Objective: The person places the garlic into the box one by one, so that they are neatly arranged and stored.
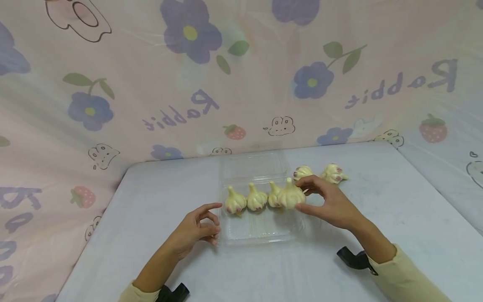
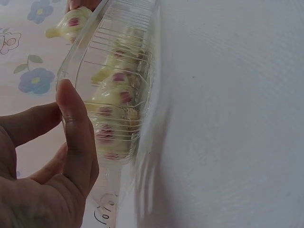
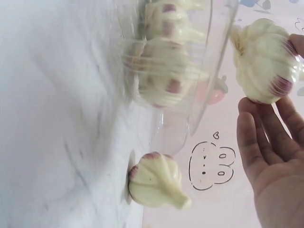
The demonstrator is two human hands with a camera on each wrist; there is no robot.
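My right hand (image 1: 333, 203) holds a garlic bulb (image 1: 292, 196) between thumb and fingers, raised over the right end of a clear plastic container (image 1: 249, 228). Inside, a row of garlic bulbs stands stems up, among them a left bulb (image 1: 235, 201) and a middle one (image 1: 257, 199); the held bulb partly hides the rightmost. In the right wrist view the held bulb (image 3: 266, 61) hangs apart from the container wall. At the container's left side, my left hand (image 1: 194, 230) pinches its rim, as the left wrist view shows with a fingertip (image 2: 69, 95) against the edge.
Two more garlic bulbs lie on the white table (image 1: 158, 188) behind my right hand, one (image 1: 302, 172) nearer the container and one (image 1: 333, 173) farther right. The container's lid (image 1: 253, 163) lies folded back toward the printed curtain (image 1: 249, 96).
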